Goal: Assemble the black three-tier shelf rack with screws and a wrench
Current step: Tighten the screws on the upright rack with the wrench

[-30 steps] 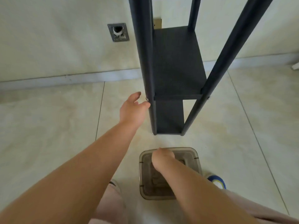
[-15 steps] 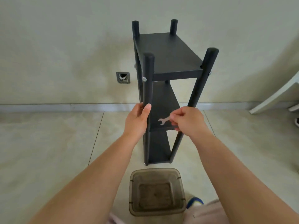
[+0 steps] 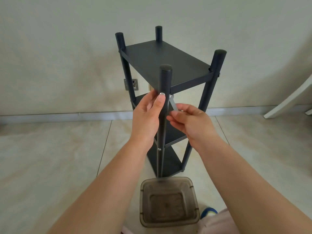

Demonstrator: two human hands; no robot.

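Note:
The black three-tier shelf rack point(image 3: 167, 65) stands upright on the tiled floor by the wall, with all three boards between its four posts. A silver screw head point(image 3: 162, 93) shows on the near front post just under the top board. My left hand point(image 3: 148, 114) wraps that post, its thumb tip right below the screw. My right hand point(image 3: 189, 122) pinches a small silver wrench point(image 3: 173, 104), which points up behind the post toward the top board. A second screw head point(image 3: 159, 149) shows lower on the same post.
A smoky translucent plastic box point(image 3: 168, 201) sits on the floor in front of the rack's foot. A white furniture leg point(image 3: 290, 97) leans in at the right. A metal wall plate point(image 3: 131, 84) is behind the rack. A blue shoe tip point(image 3: 208, 211) shows by the box.
My right hand came out of the box holding the wrench and rose to the top screw. My left hand slid up the front post. The view pulled back and up.

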